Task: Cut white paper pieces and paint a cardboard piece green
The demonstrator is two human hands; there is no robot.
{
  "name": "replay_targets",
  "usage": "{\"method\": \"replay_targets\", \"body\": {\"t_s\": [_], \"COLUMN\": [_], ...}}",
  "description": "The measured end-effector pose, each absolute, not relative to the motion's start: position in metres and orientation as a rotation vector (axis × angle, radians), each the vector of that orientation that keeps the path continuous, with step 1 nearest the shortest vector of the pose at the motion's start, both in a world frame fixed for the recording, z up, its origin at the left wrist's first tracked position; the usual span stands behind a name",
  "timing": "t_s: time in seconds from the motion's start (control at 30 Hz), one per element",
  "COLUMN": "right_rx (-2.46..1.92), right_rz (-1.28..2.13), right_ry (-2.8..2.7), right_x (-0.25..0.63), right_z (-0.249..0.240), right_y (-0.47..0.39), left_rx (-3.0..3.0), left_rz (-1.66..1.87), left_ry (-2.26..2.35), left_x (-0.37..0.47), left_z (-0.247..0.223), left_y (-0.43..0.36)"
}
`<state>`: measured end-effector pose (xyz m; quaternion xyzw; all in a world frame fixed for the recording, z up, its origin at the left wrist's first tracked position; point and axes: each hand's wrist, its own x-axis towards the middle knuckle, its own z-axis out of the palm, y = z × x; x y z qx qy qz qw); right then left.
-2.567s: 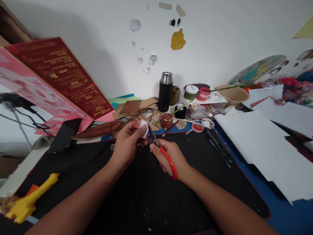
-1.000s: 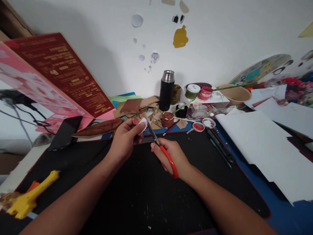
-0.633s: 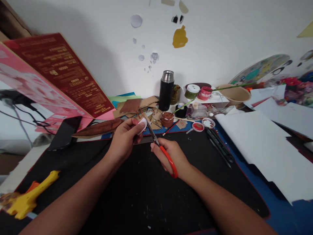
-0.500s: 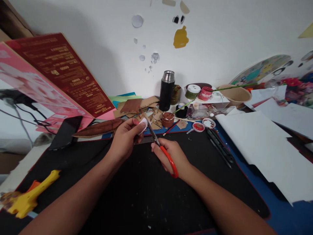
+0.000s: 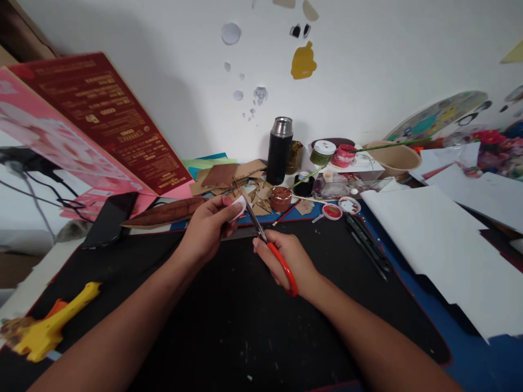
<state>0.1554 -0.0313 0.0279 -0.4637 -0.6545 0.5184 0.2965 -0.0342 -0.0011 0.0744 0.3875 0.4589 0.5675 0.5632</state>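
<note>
As a yellow plastic item [image 5: 44, 336] lies far left of the black bottle [image 5: 278, 157], here's the left hand [image 5: 206, 226], in front and to the left of that bottle, thumb and fingers pinching a small white piece [image 5: 239, 207]. The scissors [image 5: 283, 261] slant in front of the bottle, blades right by the piece; whether they touch, I can't tell. The right hand [image 5: 296, 264] grips their red handle, and white sheets [image 5: 441, 239] spread well right of the bottle.
</note>
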Motion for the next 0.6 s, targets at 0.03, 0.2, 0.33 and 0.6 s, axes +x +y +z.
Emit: {"method": "replay_targets", "body": {"t_s": [0.03, 0.2, 0.33, 0.6], "right_rx": [-1.234, -1.232, -1.23, -1.241], "right_rz": [1.379, 1.373, 1.376, 1.365], "right_ry": [-1.742, -1.75, -1.753, -1.764], "right_x": [0.1555, 0.1558, 0.1556, 0.1553], "right_z": [0.0285, 0.0285, 0.0273, 0.032], "right_y": [-0.0313, -0.0307, -0.0302, -0.0311], "left_rx": [0.911, 0.907, 0.913, 0.935], "left_rz": [1.335, 1.329, 1.315, 1.286], "left_ry": [1.079, 1.085, 1.099, 1.085], "left_x": [-0.0342, -0.0345, -0.0355, -0.0399], "left_z": [0.0746, 0.0753, 0.0761, 0.0772], "left_y": [-0.001, -0.0013, -0.0003, 0.0019]}}
